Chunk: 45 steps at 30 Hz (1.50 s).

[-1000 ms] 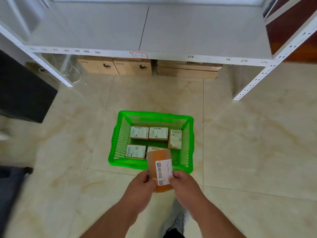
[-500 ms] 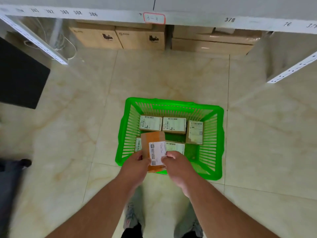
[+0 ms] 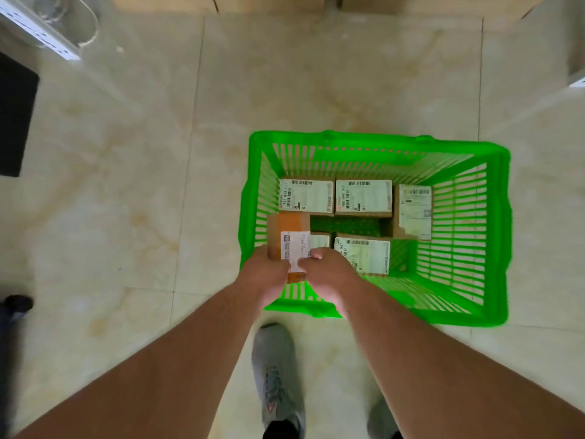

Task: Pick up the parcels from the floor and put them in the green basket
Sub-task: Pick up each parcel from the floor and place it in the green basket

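Beige tiled floor [image 3: 126,185]: green basket [image 3: 497,236]; left hand [image 3: 264,278] and right hand [image 3: 329,275], fingers closed, grip orange parcel [image 3: 289,228] over it.

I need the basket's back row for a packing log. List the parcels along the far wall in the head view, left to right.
Left parcel → middle parcel → right parcel, which is turned lengthwise against the green basket's right side.
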Each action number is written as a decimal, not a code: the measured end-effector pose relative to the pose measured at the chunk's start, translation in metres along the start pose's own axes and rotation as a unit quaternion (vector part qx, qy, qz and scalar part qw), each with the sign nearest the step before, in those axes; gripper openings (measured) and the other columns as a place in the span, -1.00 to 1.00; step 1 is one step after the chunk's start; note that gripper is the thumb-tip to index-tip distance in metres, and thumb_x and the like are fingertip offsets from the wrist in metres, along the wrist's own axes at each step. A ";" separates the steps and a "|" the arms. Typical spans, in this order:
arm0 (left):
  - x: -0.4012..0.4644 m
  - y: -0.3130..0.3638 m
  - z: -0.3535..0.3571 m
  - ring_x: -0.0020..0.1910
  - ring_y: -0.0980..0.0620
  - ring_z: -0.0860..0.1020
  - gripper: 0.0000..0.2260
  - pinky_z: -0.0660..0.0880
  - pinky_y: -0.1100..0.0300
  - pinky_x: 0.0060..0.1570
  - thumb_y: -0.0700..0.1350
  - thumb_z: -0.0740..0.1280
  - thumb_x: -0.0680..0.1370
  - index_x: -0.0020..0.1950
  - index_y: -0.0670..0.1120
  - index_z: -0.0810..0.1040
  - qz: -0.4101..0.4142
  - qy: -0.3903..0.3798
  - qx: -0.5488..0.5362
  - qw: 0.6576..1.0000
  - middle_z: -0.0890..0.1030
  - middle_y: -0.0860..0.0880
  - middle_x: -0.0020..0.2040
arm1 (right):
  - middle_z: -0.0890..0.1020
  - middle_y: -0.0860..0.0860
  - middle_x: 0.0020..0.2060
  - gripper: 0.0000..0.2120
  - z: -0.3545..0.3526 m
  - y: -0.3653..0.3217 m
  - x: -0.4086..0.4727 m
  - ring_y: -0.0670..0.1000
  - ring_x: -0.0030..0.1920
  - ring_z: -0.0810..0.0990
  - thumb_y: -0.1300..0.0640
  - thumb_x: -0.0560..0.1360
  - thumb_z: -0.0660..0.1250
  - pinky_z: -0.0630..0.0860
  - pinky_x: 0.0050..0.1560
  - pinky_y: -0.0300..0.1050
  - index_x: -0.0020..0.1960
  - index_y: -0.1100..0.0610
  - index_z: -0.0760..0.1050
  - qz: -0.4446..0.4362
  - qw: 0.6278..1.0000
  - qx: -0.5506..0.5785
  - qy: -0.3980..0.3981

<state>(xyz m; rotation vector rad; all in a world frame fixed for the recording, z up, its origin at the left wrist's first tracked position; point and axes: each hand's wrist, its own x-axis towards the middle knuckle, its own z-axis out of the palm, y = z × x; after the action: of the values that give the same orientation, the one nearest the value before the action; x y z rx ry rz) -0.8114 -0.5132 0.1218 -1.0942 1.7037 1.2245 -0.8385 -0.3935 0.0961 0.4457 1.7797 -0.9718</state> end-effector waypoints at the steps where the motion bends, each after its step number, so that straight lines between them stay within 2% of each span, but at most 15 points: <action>1: 0.004 -0.002 0.001 0.36 -0.08 0.55 -0.55 0.42 0.05 0.41 -0.29 0.23 0.59 0.46 -0.04 0.51 0.004 -0.002 0.001 1.000 0.59 -0.05 0.40 | 0.65 0.16 0.20 -0.64 0.002 0.002 0.004 0.02 -0.27 0.49 0.11 0.53 0.24 0.32 -0.39 -0.16 0.29 0.17 0.55 0.008 1.000 0.006 -0.001; 5: -0.001 -0.005 0.001 0.21 -0.05 0.58 -0.56 0.45 0.18 0.14 -0.24 0.22 0.60 0.47 0.01 0.50 0.020 0.013 0.008 1.000 0.57 -0.06 0.41 | 0.57 0.09 -0.06 -0.90 0.001 0.005 -0.001 -0.05 -0.37 0.44 0.10 0.54 0.23 0.29 -0.49 -0.20 0.04 0.04 0.48 0.032 0.999 -0.025 0.015; 9: -0.034 0.000 -0.002 -0.16 0.22 0.56 -0.66 0.43 0.34 -0.25 -0.19 0.24 0.63 0.36 0.07 0.56 0.042 0.021 -0.001 0.999 0.64 0.01 0.17 | 0.45 0.14 0.45 -0.51 -0.022 -0.001 -0.036 0.02 0.01 0.59 0.05 0.60 0.22 0.42 -0.21 -0.29 0.50 0.15 0.35 0.035 0.999 -0.029 0.013; 12: -0.062 0.012 -0.007 -0.31 0.30 0.52 -0.76 0.33 0.55 -0.49 -0.15 0.28 0.64 0.26 0.10 0.57 0.032 0.025 0.010 0.999 0.57 0.15 -0.06 | 0.53 0.14 0.37 -0.52 -0.040 -0.005 -0.077 0.06 0.12 0.62 0.08 0.60 0.26 0.56 -0.04 -0.15 0.49 0.16 0.37 0.050 0.998 -0.003 0.033; 16: -0.097 0.030 -0.003 0.28 0.02 0.52 -0.54 0.40 0.32 0.06 -0.08 0.30 0.62 0.54 0.01 0.41 0.048 -0.004 0.041 0.998 0.51 0.07 0.42 | 0.55 0.17 0.32 -0.56 -0.060 0.006 -0.132 0.14 0.30 0.52 0.08 0.59 0.28 0.43 0.27 -0.11 0.42 0.23 0.45 0.044 0.996 0.031 0.070; 19: -0.126 0.047 0.011 0.47 -0.05 0.41 -0.45 0.33 0.18 0.28 -0.03 0.29 0.61 0.61 -0.02 0.29 0.065 -0.031 0.081 0.994 0.38 -0.03 0.57 | 0.61 0.21 0.18 -0.63 -0.076 0.021 -0.167 0.17 0.14 0.58 0.05 0.58 0.24 0.47 0.15 -0.07 0.28 0.25 0.53 0.046 0.993 0.062 0.084; 20: -0.135 0.053 0.018 0.49 -0.05 0.39 -0.44 0.31 0.19 0.26 -0.01 0.28 0.61 0.61 -0.02 0.28 0.076 -0.033 0.091 0.992 0.35 -0.03 0.59 | 0.62 0.18 0.14 -0.62 -0.081 0.026 -0.177 0.12 0.08 0.58 0.04 0.58 0.25 0.49 0.14 -0.07 0.29 0.23 0.52 0.044 0.991 0.080 0.094; 23: -0.157 0.064 0.044 0.38 -0.02 0.45 -0.45 0.31 0.21 0.15 0.01 0.29 0.62 0.60 -0.01 0.29 0.110 -0.037 0.125 0.985 0.38 -0.03 0.56 | 0.51 0.14 0.38 -0.53 -0.096 0.045 -0.204 0.14 0.33 0.51 0.04 0.59 0.25 0.39 0.41 0.10 0.44 0.23 0.41 0.045 0.982 0.134 0.123; 26: -0.179 0.063 0.079 0.21 0.04 0.53 -0.46 0.41 0.20 0.08 0.01 0.27 0.62 0.60 0.02 0.29 0.136 -0.050 0.156 0.977 0.42 -0.02 0.52 | 0.50 0.23 0.39 -0.59 -0.108 0.074 -0.226 0.23 0.37 0.48 0.08 0.61 0.22 0.41 0.39 0.17 0.38 0.27 0.45 0.042 0.978 0.152 0.138; 30: -0.208 0.045 0.136 0.51 -0.11 0.36 -0.44 0.26 0.17 0.29 -0.02 0.26 0.64 0.63 -0.03 0.22 0.147 -0.066 0.218 0.962 0.34 -0.07 0.59 | 0.38 0.16 0.50 -0.49 -0.123 0.134 -0.255 0.13 0.47 0.36 0.03 0.63 0.22 0.26 0.49 0.05 0.49 0.26 0.33 0.042 0.968 0.192 0.156; 36: -0.269 0.004 0.233 0.51 -0.07 0.38 -0.44 0.31 0.13 0.33 -0.01 0.29 0.62 0.61 -0.06 0.29 0.186 -0.067 0.308 0.931 0.36 -0.06 0.58 | 0.42 0.08 0.49 -0.45 -0.150 0.255 -0.324 0.10 0.44 0.41 -0.02 0.58 0.28 0.31 0.33 -0.09 0.51 0.18 0.33 0.060 0.927 0.311 0.202; 39: -0.300 -0.027 0.279 0.42 -0.11 0.48 -0.47 0.37 0.03 0.42 -0.04 0.34 0.59 0.55 -0.12 0.37 0.186 -0.076 0.329 0.923 0.43 -0.13 0.53 | 0.37 0.06 0.52 -0.42 -0.160 0.321 -0.373 0.09 0.48 0.37 -0.04 0.58 0.29 0.28 0.46 -0.06 0.53 0.15 0.31 0.075 0.909 0.346 0.220; 41: -0.322 -0.052 0.309 0.38 -0.12 0.52 -0.44 0.41 -0.05 0.41 0.01 0.38 0.53 0.51 -0.14 0.42 0.185 -0.089 0.360 0.910 0.48 -0.15 0.48 | 0.49 0.03 0.39 -0.55 -0.161 0.369 -0.407 0.10 0.39 0.43 -0.02 0.58 0.28 0.33 0.40 -0.06 0.42 0.11 0.44 0.091 0.899 0.359 0.233; 43: -0.344 -0.075 0.338 0.40 -0.11 0.50 -0.34 0.39 -0.11 0.43 0.08 0.36 0.44 0.51 -0.12 0.41 0.181 -0.121 0.369 0.904 0.48 -0.13 0.49 | 0.50 -0.09 -0.08 -0.95 -0.157 0.417 -0.436 0.03 0.08 0.43 0.00 0.58 0.26 0.39 0.07 -0.13 -0.04 -0.07 0.48 0.122 0.887 0.369 0.250; 45: -0.363 -0.095 0.368 0.45 -0.08 0.45 -0.30 0.35 -0.14 0.47 0.07 0.35 0.44 0.57 -0.07 0.34 0.182 -0.158 0.369 0.898 0.41 -0.09 0.54 | 0.35 -0.07 -0.19 -0.82 -0.149 0.460 -0.462 0.01 -0.09 0.34 0.01 0.57 0.27 0.31 -0.12 -0.16 -0.17 -0.07 0.32 0.144 0.865 0.399 0.267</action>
<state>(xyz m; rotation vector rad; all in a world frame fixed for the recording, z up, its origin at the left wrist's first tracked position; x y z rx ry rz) -0.5619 -0.0999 0.3301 -0.1148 1.9059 0.7698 -0.4221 0.0649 0.3474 1.5890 1.6170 -1.4352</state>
